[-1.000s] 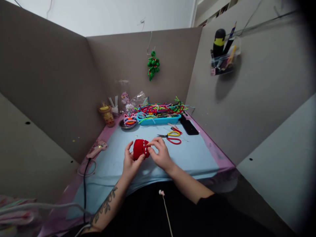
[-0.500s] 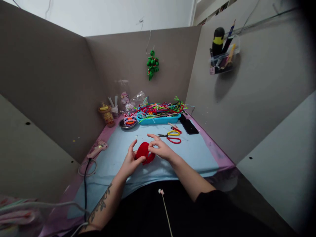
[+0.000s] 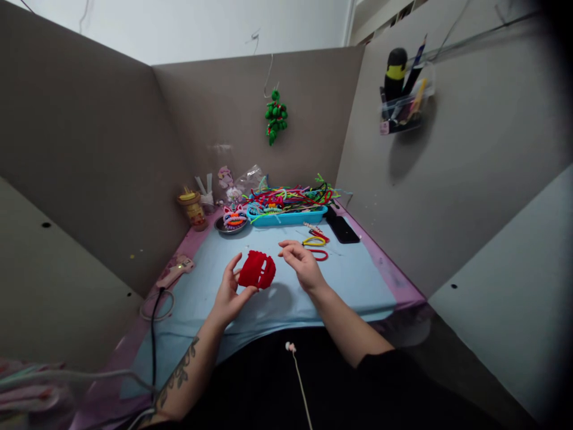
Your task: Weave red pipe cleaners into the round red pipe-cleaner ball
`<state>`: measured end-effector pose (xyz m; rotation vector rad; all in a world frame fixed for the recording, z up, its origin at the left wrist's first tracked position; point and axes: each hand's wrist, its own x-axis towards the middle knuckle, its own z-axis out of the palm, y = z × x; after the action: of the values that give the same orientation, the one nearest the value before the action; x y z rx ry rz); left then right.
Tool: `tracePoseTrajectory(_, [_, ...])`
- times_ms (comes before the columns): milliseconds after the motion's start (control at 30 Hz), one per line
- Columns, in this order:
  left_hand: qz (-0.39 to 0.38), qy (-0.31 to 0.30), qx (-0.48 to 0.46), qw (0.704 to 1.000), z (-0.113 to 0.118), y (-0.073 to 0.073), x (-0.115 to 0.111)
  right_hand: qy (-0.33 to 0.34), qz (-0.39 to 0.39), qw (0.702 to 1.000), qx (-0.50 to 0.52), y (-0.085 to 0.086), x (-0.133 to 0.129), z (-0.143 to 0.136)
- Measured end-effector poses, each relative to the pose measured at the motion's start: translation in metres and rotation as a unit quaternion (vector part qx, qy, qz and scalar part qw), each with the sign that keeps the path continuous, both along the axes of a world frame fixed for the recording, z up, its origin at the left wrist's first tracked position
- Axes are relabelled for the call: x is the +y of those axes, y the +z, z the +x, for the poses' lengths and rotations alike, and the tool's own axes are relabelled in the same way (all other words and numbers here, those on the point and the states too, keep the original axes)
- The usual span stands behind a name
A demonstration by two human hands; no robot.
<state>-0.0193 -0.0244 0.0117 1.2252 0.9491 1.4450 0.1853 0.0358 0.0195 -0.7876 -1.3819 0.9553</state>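
Between thumb and fingers, my left hand (image 3: 230, 292) holds a red pipe-cleaner piece (image 3: 254, 270), curved and fuzzy, with gaps near its right side. It is raised above the light blue cloth and casts a shadow. My right hand (image 3: 303, 266) hovers to the right of the piece, apart from it. Its fingers are loosely bent with small gaps at the tips, and nothing shows in them. Just behind this hand lie scissors with one yellow and one red handle loop (image 3: 314, 241); their blades are hidden by the hand.
A blue tray (image 3: 289, 220) heaped with colourful pipe cleaners stands at the back. Left of it, a metal dish (image 3: 230, 227) holds a pink-and-orange pipe-cleaner figure. A black phone (image 3: 344, 229) lies at right. A pink corded tool (image 3: 176, 272) is at left, its cable running toward me.
My right hand has let go of the red piece and moved right, now covering the scissors' blades. My left hand has shifted slightly left and turned the piece, so its gaps show.
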Motion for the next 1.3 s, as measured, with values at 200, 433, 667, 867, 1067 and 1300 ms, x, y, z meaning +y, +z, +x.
tracePoseTrajectory(200, [-0.035, 0.095, -0.188, 0.977, 0.01, 0.0, 0.011, -0.042, 0.016, 0.998, -0.038, -0.006, -0.006, -0.009])
tracePoseTrajectory(433, [-0.135, 0.107, -0.308, 0.936, 0.019, -0.001, 0.019, 0.044, -0.049, 0.989, -0.133, -0.022, -0.021, -0.029])
tracePoseTrajectory(667, [-0.157, 0.099, -0.358, 0.915, 0.022, 0.006, 0.014, -0.027, 0.035, 0.983, -0.177, -0.019, -0.038, -0.058])
tracePoseTrajectory(867, [-0.166, 0.054, -0.343, 0.923, 0.023, 0.012, 0.008, -0.048, 0.04, 0.988, -0.139, -0.017, -0.033, -0.055])
tracePoseTrajectory(1067, [-0.206, 0.039, -0.351, 0.913, 0.026, 0.008, 0.009, -0.004, 0.003, 0.995, -0.099, -0.007, -0.024, -0.037])
tracePoseTrajectory(1300, [-0.225, 0.04, -0.351, 0.908, 0.024, 0.016, 0.006, -0.023, 0.176, 0.947, -0.268, -0.004, -0.029, -0.03])
